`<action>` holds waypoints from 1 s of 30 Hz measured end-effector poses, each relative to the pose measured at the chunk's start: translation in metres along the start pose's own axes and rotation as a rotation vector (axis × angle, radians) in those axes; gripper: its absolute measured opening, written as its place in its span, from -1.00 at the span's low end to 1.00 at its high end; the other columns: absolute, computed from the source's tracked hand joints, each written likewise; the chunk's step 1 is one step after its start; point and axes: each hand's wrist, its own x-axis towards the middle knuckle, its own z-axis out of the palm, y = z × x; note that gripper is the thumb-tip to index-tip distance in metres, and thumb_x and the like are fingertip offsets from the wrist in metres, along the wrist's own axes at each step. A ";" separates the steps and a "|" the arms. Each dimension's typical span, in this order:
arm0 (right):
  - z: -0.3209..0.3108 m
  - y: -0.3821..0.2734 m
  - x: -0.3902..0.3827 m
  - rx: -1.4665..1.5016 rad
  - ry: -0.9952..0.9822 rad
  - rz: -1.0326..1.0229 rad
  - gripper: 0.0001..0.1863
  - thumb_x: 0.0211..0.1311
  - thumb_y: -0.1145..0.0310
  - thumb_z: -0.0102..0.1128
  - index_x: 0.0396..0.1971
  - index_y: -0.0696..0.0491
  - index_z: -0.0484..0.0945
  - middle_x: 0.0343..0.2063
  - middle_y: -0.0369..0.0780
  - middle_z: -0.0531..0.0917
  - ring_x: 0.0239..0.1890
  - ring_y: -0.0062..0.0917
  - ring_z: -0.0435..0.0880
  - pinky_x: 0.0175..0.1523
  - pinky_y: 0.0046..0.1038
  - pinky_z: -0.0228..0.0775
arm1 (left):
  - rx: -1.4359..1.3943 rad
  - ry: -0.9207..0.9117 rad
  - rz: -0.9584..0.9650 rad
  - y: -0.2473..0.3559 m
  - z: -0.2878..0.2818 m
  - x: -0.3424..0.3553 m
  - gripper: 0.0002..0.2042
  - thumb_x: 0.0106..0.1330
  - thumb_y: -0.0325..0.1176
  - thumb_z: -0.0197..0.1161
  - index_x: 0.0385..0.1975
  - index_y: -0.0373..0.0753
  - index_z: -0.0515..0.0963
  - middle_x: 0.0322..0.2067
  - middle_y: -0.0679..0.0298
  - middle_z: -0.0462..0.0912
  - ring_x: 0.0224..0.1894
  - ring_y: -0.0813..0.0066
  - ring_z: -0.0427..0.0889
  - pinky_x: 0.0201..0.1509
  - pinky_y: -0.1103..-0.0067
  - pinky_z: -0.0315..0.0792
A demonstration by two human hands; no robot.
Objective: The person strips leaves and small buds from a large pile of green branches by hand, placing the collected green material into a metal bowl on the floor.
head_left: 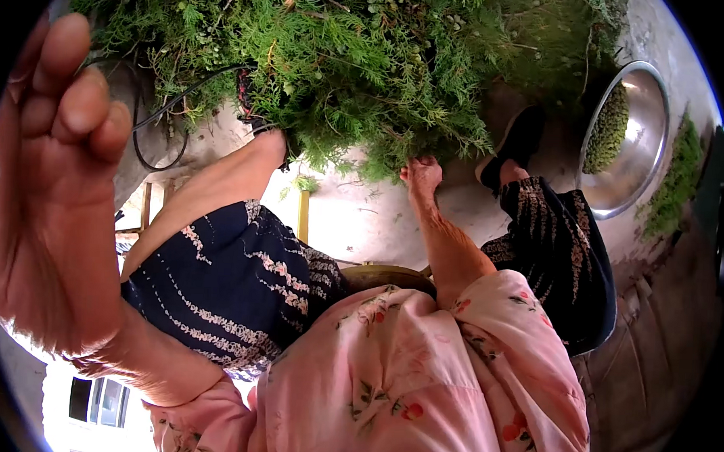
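Note:
My left hand (61,189) is raised large and close at the left, palm showing. Its fingers are loosely bent, with nothing visible in them. Farther off, in the middle, my right hand (422,177) is closed at the near edge of a big heap of green conifer branches (344,72). Leafy tips meet its curled fingers, which seem to grip a branch end; the inside of the grip is hidden. Small pale green cones dot the heap. At the right, a shiny metal bowl (635,169) holds a mound of small green cones (607,132).
A black cord (158,122) loops beside the heap at the left. A yellowish stick (303,215) stands between my legs, near the rounded edge of a seat (388,277). More cut greenery (677,179) lies beyond the bowl. My feet flank the near side of the heap.

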 end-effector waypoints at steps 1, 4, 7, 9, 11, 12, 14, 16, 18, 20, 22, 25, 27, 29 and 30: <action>-0.004 -0.003 -0.006 0.118 0.004 -0.026 -0.87 0.03 0.54 0.08 -0.47 0.10 0.31 -0.56 -0.22 0.48 -0.66 -0.49 0.53 -0.62 -0.45 0.43 | -0.003 -0.003 -0.002 0.000 0.000 0.000 -0.62 0.34 -0.37 -0.01 0.08 -0.45 0.26 0.01 0.09 0.38 -0.09 0.46 0.37 0.02 0.59 0.27; -0.012 -0.010 -0.006 0.301 -0.054 -0.172 -0.89 0.04 0.54 0.07 -0.42 0.16 0.34 -0.52 -0.20 0.50 -0.62 -0.50 0.54 -0.55 -0.45 0.48 | 0.000 -0.008 -0.005 -0.001 0.000 0.000 -0.62 0.34 -0.37 -0.01 0.08 -0.44 0.26 0.01 0.10 0.38 -0.09 0.46 0.37 0.02 0.59 0.27; -0.009 -0.004 0.015 0.244 -0.054 -0.264 -0.83 0.05 0.50 0.02 -0.33 0.22 0.40 -0.55 -0.18 0.51 -0.64 -0.48 0.53 -0.58 -0.45 0.43 | 0.000 -0.013 -0.010 -0.001 0.000 0.000 -0.62 0.34 -0.36 -0.01 0.08 -0.44 0.26 0.01 0.10 0.38 -0.09 0.47 0.37 0.02 0.59 0.26; 0.001 0.003 0.036 0.082 0.006 -0.342 -0.82 0.02 0.47 -0.01 -0.35 0.20 0.45 -0.69 -0.21 0.50 -0.67 -0.50 0.51 -0.59 -0.47 0.37 | 0.006 -0.014 -0.004 -0.001 0.000 -0.001 -0.62 0.34 -0.36 -0.01 0.08 -0.44 0.26 0.00 0.10 0.38 -0.09 0.47 0.37 0.02 0.59 0.26; 0.013 0.010 0.054 -0.183 0.197 -0.478 -0.79 -0.01 0.48 0.02 -0.33 0.22 0.45 -0.73 -0.20 0.49 -0.70 -0.48 0.50 -0.62 -0.44 0.35 | 0.009 -0.015 -0.003 0.000 0.000 -0.002 -0.62 0.33 -0.36 -0.01 0.08 -0.44 0.26 0.00 0.10 0.38 -0.09 0.47 0.37 0.02 0.59 0.26; 0.018 0.011 0.062 -0.263 0.249 -0.548 -0.79 0.00 0.48 0.03 -0.33 0.23 0.45 -0.74 -0.20 0.49 -0.72 -0.47 0.49 -0.64 -0.42 0.34 | 0.010 -0.014 0.000 -0.001 0.000 -0.002 -0.62 0.33 -0.36 -0.01 0.08 -0.44 0.26 0.00 0.10 0.38 -0.10 0.47 0.37 0.01 0.59 0.26; 0.024 0.009 0.069 -0.341 0.313 -0.612 -0.81 0.00 0.47 0.05 -0.34 0.21 0.44 -0.74 -0.20 0.48 -0.74 -0.46 0.47 -0.67 -0.41 0.32 | 0.013 -0.012 -0.003 -0.001 0.000 -0.003 -0.62 0.33 -0.35 -0.01 0.08 -0.44 0.27 0.00 0.11 0.38 -0.10 0.47 0.36 0.01 0.59 0.26; 0.022 0.001 0.063 -0.151 0.180 -0.437 -0.85 0.01 0.48 0.09 -0.38 0.18 0.41 -0.72 -0.21 0.46 -0.75 -0.47 0.45 -0.69 -0.42 0.30 | 0.011 -0.012 -0.001 -0.001 -0.001 -0.005 -0.62 0.33 -0.35 0.00 0.08 -0.44 0.27 0.00 0.11 0.38 -0.10 0.47 0.36 0.01 0.59 0.25; 0.012 -0.009 0.044 0.189 0.035 -0.188 -0.86 0.02 0.48 0.12 -0.41 0.14 0.38 -0.71 -0.23 0.45 -0.77 -0.47 0.43 -0.72 -0.42 0.28 | 0.006 -0.015 0.003 -0.002 -0.002 -0.006 -0.62 0.33 -0.35 0.00 0.08 -0.44 0.27 0.00 0.11 0.38 -0.10 0.48 0.36 0.01 0.59 0.25; 0.000 -0.018 0.019 0.256 -0.038 -0.071 -0.86 0.03 0.49 0.15 -0.44 0.11 0.35 -0.69 -0.24 0.43 -0.78 -0.48 0.41 -0.74 -0.42 0.27 | 0.004 -0.021 0.009 -0.002 -0.002 -0.007 -0.61 0.33 -0.35 0.00 0.08 -0.44 0.27 0.00 0.11 0.38 -0.10 0.48 0.36 0.01 0.59 0.25; -0.008 -0.022 0.000 0.278 -0.047 0.056 -0.81 -0.01 0.54 0.19 -0.46 0.10 0.34 -0.64 -0.22 0.46 -0.74 -0.47 0.46 -0.73 -0.44 0.32 | -0.002 -0.022 0.005 -0.003 -0.002 -0.007 -0.61 0.33 -0.34 0.00 0.08 -0.43 0.27 0.00 0.11 0.38 -0.10 0.48 0.36 0.01 0.59 0.25; -0.005 -0.018 -0.003 0.212 -0.054 0.018 -0.81 0.01 0.51 0.18 -0.37 0.15 0.38 -0.62 -0.20 0.48 -0.71 -0.44 0.50 -0.71 -0.42 0.37 | -0.005 -0.027 0.002 -0.004 -0.003 -0.007 -0.61 0.33 -0.34 0.00 0.08 -0.43 0.27 0.00 0.12 0.38 -0.11 0.48 0.35 0.00 0.60 0.25; 0.008 -0.007 0.014 0.211 -0.041 -0.060 -0.79 0.04 0.46 0.17 -0.32 0.17 0.40 -0.59 -0.19 0.49 -0.70 -0.42 0.51 -0.70 -0.41 0.39 | 0.000 -0.028 0.000 -0.003 -0.002 -0.007 -0.61 0.33 -0.34 0.00 0.08 -0.43 0.27 0.00 0.12 0.38 -0.11 0.49 0.35 0.00 0.60 0.24; 0.026 0.007 0.038 0.124 0.026 -0.189 -0.77 0.04 0.45 0.15 -0.29 0.20 0.43 -0.54 -0.15 0.53 -0.63 -0.35 0.53 -0.59 -0.37 0.41 | 0.003 -0.032 0.002 -0.003 -0.002 -0.007 -0.61 0.33 -0.34 0.00 0.08 -0.43 0.27 0.00 0.12 0.38 -0.11 0.49 0.35 0.00 0.60 0.24; 0.037 0.015 0.051 0.037 0.089 -0.278 -0.77 0.03 0.46 0.13 -0.29 0.23 0.45 -0.51 -0.10 0.55 -0.56 -0.30 0.54 -0.49 -0.34 0.42 | 0.003 -0.031 0.002 -0.003 -0.001 -0.007 -0.61 0.33 -0.33 0.01 0.08 -0.43 0.27 0.00 0.12 0.38 -0.11 0.49 0.35 0.00 0.60 0.24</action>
